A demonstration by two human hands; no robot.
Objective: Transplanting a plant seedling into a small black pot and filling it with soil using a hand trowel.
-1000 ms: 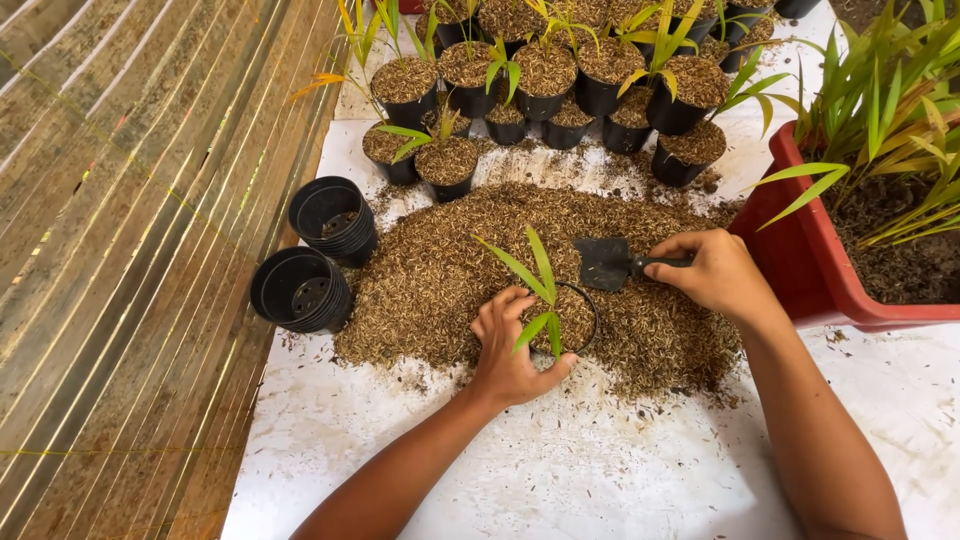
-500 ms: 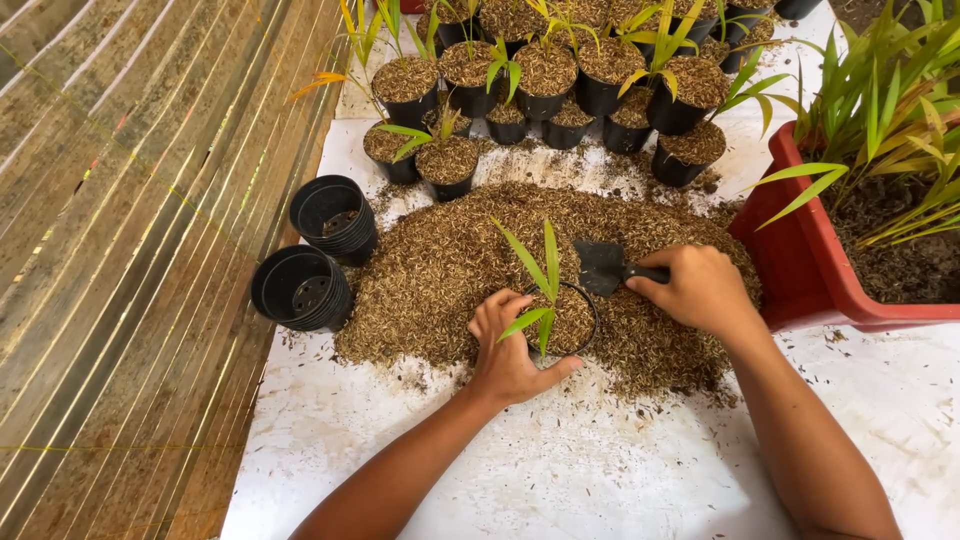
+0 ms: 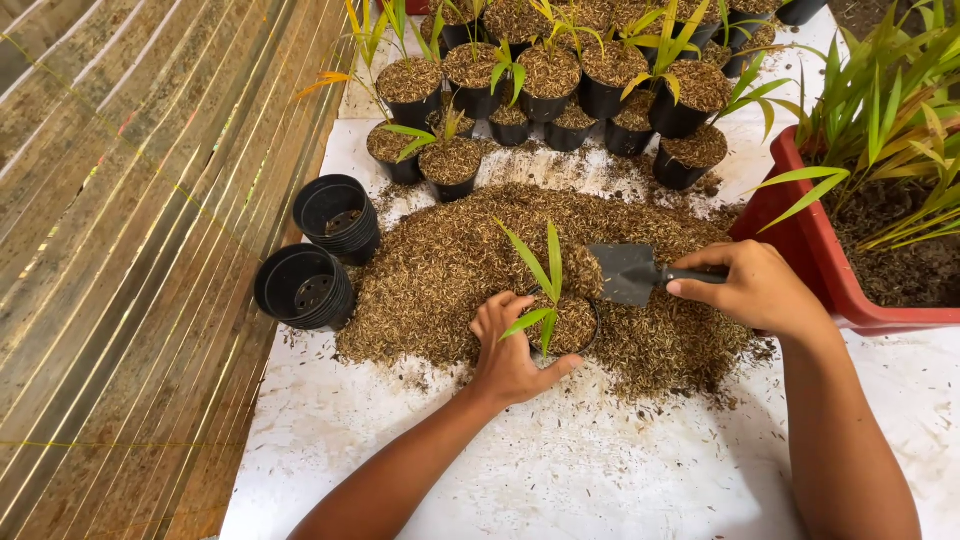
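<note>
My left hand [image 3: 507,355] grips the near side of a small black pot [image 3: 575,322] sunk in a heap of brown husk mix [image 3: 430,265]. A green seedling [image 3: 541,270] stands upright in that pot, just beside my fingers. My right hand [image 3: 757,288] is closed on the handle of a small dark trowel [image 3: 627,272]. The trowel blade is tilted over the pot's far rim, with husk mix lying on its left edge.
Two stacks of empty black pots [image 3: 337,218] [image 3: 302,288] lie left of the heap. Several filled pots with seedlings [image 3: 546,80] stand at the back. A red tub of green plants [image 3: 812,240] sits at the right. White sheeting [image 3: 570,470] covers the surface; slatted wood [image 3: 130,260] lies left.
My right hand has drawn back to the right and lifted the trowel out of the heap, and the blade now tips toward the pot. My left hand has stayed on the pot.
</note>
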